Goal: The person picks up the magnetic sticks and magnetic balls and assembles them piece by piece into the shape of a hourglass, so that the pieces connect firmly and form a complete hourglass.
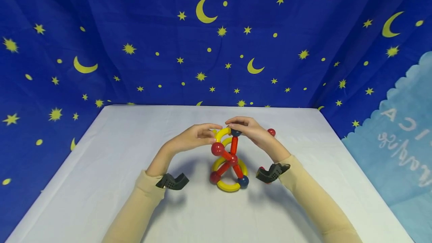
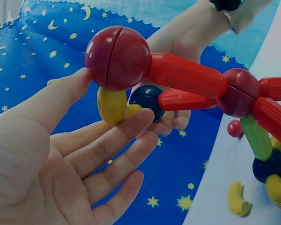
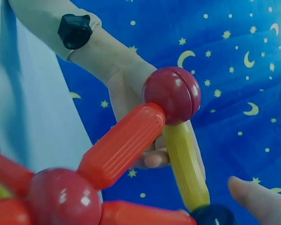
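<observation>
A magnetic ball-and-rod model (image 1: 233, 159) stands on the table, with red rods, yellow curved rods and red and dark blue balls. My left hand (image 1: 190, 137) holds its upper left corner. The thumb lies against a red ball (image 2: 117, 57), and the fingers reach along a yellow curved rod (image 2: 108, 105). My right hand (image 1: 254, 132) holds the dark blue ball (image 1: 236, 132) at the top, with the thumb over it. That yellow rod spans from the red ball to the dark blue ball. A green rod (image 2: 255, 137) shows lower in the model.
A loose red ball (image 1: 271, 132) lies beyond my right wrist. One yellow curved rod (image 2: 238, 199) rests on the white table (image 1: 101, 183). A blue star-and-moon curtain (image 1: 233, 48) stands behind. Black wrist cameras (image 1: 173, 181) jut inward from both sleeves.
</observation>
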The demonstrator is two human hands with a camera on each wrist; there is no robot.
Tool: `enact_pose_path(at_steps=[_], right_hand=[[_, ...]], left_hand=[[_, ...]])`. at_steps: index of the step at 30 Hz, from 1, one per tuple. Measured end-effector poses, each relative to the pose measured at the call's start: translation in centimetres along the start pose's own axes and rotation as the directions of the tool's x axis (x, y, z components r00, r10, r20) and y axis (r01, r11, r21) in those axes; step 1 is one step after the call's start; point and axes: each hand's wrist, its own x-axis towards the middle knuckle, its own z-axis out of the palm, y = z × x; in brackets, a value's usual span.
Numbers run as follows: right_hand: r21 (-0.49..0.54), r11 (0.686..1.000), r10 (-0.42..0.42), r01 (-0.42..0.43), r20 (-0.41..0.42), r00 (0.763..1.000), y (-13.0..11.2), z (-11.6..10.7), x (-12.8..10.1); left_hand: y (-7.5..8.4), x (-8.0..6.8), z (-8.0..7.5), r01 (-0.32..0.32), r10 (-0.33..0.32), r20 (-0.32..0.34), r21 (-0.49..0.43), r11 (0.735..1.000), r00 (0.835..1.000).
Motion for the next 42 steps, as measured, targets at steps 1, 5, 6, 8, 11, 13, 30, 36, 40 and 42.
enact_pose_path(at_steps=[1, 5, 6, 8, 11, 13, 30, 36, 40, 42], right_hand=[[-0.009, 1.000, 0.006, -0.006, -0.043, 0.999, 0.2, -0.2, -0.3], [-0.049, 0.998, 0.038, -0.050, -0.218, 0.975, 1.8, -1.1, -2.2], [-0.069, 0.996, 0.045, -0.064, -0.247, 0.968, 2.4, -1.4, -2.7], [-0.117, 0.990, 0.049, -0.083, -0.266, 0.963, 3.9, -2.0, -3.9], [-0.187, 0.976, 0.057, -0.109, -0.263, 0.963, 6.2, -2.3, -5.6], [-0.212, 0.970, 0.063, -0.121, -0.263, 0.963, 7.6, -2.2, -6.7], [-0.372, 0.925, -0.063, -0.077, -0.352, 0.934, 9.1, -0.9, -8.8], [-0.194, 0.978, -0.154, 0.077, -0.425, 0.892, 4.4, 0.2, -8.4], [-0.121, 0.968, -0.252, 0.221, -0.415, 0.874, 1.9, 1.5, -8.7], [-0.113, 0.954, -0.300, 0.278, -0.394, 0.869, 1.4, 2.1, -8.8]], left_hand=[[0.0, 0.0, 0.0, 0.005, -0.005, 0.000, 0.006, 1.000, 1.000], [-0.2, 0.1, 0.1, 0.003, -0.003, -0.009, 0.008, 1.000, 1.000], [-0.2, 0.1, 0.0, -0.008, 0.008, -0.009, 0.007, 1.000, 1.000], [-0.3, 0.1, 0.0, -0.032, 0.032, -0.007, 0.006, 0.999, 0.999], [-0.5, 0.0, -0.1, -0.072, 0.072, 0.003, 0.004, 0.997, 0.997], [-0.6, 0.1, -0.1, -0.087, 0.087, 0.008, -0.002, 0.996, 0.996], [-0.8, 0.2, 0.2, -0.127, 0.127, 0.038, -0.009, 0.992, 0.991], [-1.0, 0.1, 0.2, -0.115, 0.115, 0.031, -0.001, 0.993, 0.993], [-0.9, 0.0, 0.2, -0.100, 0.100, 0.022, 0.005, 0.995, 0.995], [-0.8, 0.0, 0.2, -0.092, 0.092, 0.019, 0.006, 0.996, 0.996]])
